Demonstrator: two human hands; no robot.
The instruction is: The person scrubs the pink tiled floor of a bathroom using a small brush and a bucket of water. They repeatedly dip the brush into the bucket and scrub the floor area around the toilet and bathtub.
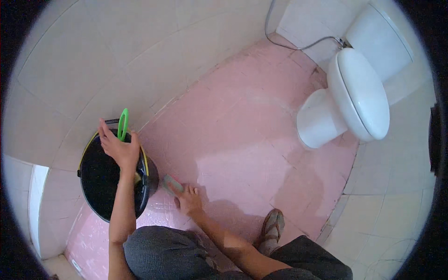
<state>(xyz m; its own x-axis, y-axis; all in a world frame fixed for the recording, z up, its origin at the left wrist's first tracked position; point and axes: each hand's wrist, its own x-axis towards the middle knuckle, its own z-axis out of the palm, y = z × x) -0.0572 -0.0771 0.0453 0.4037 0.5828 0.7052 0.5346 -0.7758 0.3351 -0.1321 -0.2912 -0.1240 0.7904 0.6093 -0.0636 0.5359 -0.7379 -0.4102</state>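
A black bucket (99,189) with a yellow band under its rim stands on the pink floor by the wall at my left. Over its far rim, my left hand (120,148) has its thumb and fingers spread apart. A bright green handle (123,122) sticks up between them, its lower end hidden by the hand and bucket. Low on the wet floor, just right of the bucket, my right hand (189,199) has its fingers on a small pale green sponge-like block (172,182).
A white toilet (363,95) with its lid down stands at the far right, a grey hose (303,48) running from it along the wall. The pink tiled floor (238,135) shines wet near the bucket. My sandalled foot (272,226) is right of my right arm.
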